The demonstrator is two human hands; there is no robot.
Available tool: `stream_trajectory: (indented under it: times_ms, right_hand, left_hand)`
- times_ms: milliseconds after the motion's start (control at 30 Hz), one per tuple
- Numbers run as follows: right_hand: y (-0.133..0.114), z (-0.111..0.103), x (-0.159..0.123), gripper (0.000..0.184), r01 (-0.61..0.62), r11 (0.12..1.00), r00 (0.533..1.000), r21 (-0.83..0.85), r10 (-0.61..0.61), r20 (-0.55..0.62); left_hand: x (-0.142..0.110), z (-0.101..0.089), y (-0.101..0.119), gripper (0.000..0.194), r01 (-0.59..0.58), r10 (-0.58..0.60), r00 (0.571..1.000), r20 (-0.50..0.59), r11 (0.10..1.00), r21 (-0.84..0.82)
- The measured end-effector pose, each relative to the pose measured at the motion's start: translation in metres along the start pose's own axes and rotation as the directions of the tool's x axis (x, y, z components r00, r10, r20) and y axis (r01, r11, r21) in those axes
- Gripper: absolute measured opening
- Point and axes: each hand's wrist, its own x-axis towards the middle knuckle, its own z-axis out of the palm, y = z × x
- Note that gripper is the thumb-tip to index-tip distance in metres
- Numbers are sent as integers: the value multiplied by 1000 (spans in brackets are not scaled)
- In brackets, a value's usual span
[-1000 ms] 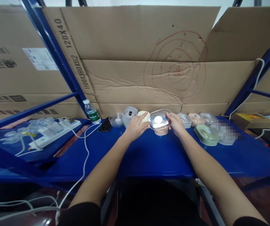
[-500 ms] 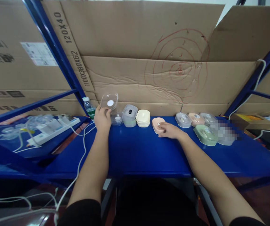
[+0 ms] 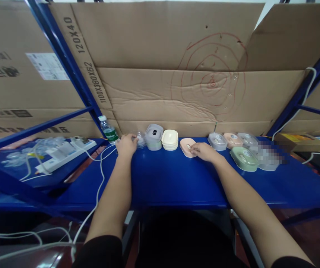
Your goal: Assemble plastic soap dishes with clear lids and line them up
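Observation:
My left hand (image 3: 126,145) is low at the left side of a stack of clear plastic containers (image 3: 141,140), fingers bent and closed at its rim; the hand covers part of it. My right hand (image 3: 203,152) has its fingers together on the right edge of a peach lid (image 3: 187,146), which lies on the table. Between the hands stand a container with a greyish lid and dark oval mark (image 3: 154,137) and a stack of cream lids (image 3: 170,140).
A water bottle (image 3: 110,133) stands left of my left hand. To the right are several lidded containers, among them a green one (image 3: 244,159) and a peach one (image 3: 233,140). White cables (image 3: 101,175) cross the blue table (image 3: 173,182). Cardboard (image 3: 148,89) backs it.
My left hand has lowered the clear container from above onto the stack, where it no longer stands out. My right fingers have slid toward the right edge of the peach lid.

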Motion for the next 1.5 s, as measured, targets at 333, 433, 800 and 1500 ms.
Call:
stream_trajectory:
  times_ms: [333,433,800,1500]
  right_hand:
    - [-12,5,1,44,-156,986,987,-58,158,26]
    - [-20,3,3,42,-268,959,963,-94,268,-18]
    - [-18,0,5,28,-306,945,913,114,325,-244]
    - [-40,-6,6,60,36,266,984,963,161,-82]
  left_hand:
    - [-5,-6,12,48,96,-100,988,114,995,37]
    - [-6,-6,14,55,130,-130,984,124,991,11]
    - [-18,-6,34,58,-158,37,886,-461,961,-226]
    - [-64,49,97,86,-835,775,544,-323,536,-123]
